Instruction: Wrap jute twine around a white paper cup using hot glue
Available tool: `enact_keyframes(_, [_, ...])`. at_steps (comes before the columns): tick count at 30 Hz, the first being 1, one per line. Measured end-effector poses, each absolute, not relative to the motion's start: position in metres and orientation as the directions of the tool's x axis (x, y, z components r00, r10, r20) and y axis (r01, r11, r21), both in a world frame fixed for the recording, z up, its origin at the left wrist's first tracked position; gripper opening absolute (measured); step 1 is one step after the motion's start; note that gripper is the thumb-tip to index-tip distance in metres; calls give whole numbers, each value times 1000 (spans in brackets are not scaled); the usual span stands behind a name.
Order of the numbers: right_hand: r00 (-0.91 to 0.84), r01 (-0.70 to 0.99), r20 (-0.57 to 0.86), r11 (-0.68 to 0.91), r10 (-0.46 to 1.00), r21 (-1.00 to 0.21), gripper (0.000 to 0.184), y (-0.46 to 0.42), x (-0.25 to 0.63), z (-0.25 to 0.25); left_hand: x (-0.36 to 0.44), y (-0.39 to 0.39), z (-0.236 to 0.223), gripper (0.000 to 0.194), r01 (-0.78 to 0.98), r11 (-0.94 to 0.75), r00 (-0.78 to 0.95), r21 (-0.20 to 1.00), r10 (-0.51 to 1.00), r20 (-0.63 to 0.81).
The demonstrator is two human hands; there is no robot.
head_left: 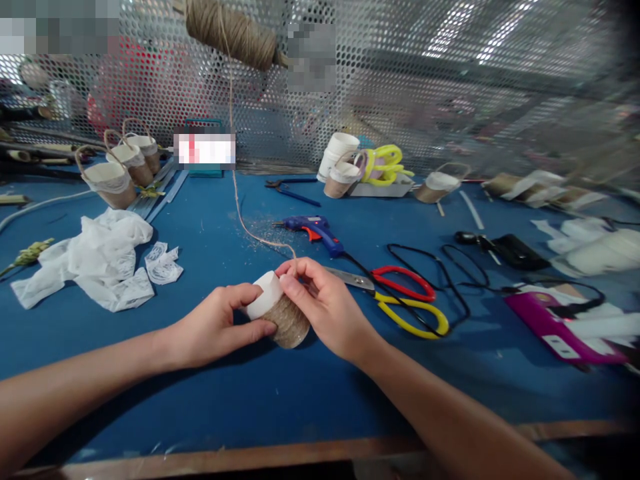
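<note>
A small white cup (287, 323), its lower part wrapped in brown twine, lies tilted between my hands above the blue table. My left hand (213, 323) grips it from the left, thumb on the wrapped part and fingers at the white part. With thumb and fingers closed, my right hand (325, 303) pinches the twine (239, 212) against the cup's far right side. That strand runs up to a large twine spool (230, 33) hung on the mesh wall. Just beyond the hands lie a blue glue gun (316, 230) and scissors (407, 307) with red and yellow handles.
White lace fabric (95, 260) lies at left, near several small handled baskets (113, 183). Blue-handled pliers (295, 190) and white cups (340, 153) are at the back. A black cord (467, 310) loops toward a magenta power strip (555, 330) at right.
</note>
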State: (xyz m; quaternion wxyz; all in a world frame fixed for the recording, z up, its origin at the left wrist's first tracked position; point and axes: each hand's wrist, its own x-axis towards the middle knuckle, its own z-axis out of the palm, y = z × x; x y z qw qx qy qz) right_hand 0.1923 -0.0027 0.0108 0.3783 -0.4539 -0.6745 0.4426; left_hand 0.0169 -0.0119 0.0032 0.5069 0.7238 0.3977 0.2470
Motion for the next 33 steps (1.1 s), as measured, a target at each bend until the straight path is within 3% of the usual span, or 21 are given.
enact_keyframes(5, [-280,270,238,314,930,-910,13,-7,193,11,16,-12,3,15,343,-165,558,925,827,-59])
enact_keyframes(12, [-276,271,262,336,925,-902,13,-7,194,10,17,-11,4,16,345,-148,554,927,829,-74])
enact_keyframes(26, [-276,267,176,251,945,-930,13,-2,192,6,17,-13,2,15,267,-126,538,955,842,-40])
enact_keyframes(33, [-323,275,20,114,946,-955,18,-4,191,8,15,-13,3,18,259,-140,568,956,822,-34])
